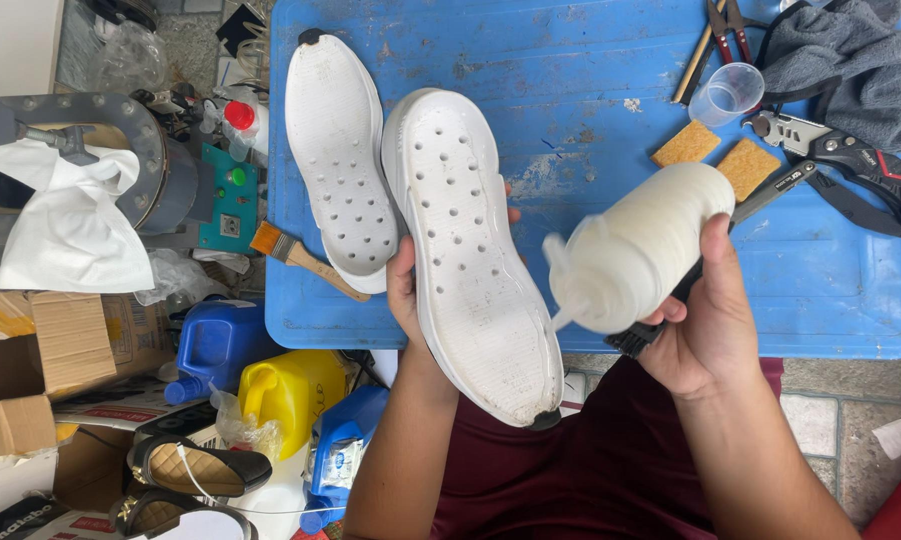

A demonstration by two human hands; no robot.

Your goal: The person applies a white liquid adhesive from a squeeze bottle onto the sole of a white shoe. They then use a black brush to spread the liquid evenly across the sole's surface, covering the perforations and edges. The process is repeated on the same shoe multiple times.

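Table (590, 60), blue plastic, scuffed; second white sole (338, 150) lies near its left edge. Sole (470, 260), white, perforated, held bottom-up over table's front edge; likely light, rubbery, flexes along length, best gripped mid-waist from beneath. Left hand (402, 285) grasps it there, fingers wrapped under. Squeeze bottle (635, 245), white, soft-walled, probably slick, nozzle angled toward sole. Right hand (705, 325) clenched round bottle base plus black brush (640, 338).

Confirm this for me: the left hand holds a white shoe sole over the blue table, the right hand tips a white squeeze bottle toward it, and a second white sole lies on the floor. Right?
Not quite. The head view shows the second white sole lying on the blue table, not the floor. The rest holds: the left hand holds a white shoe sole, and the right hand tips a white squeeze bottle toward it.
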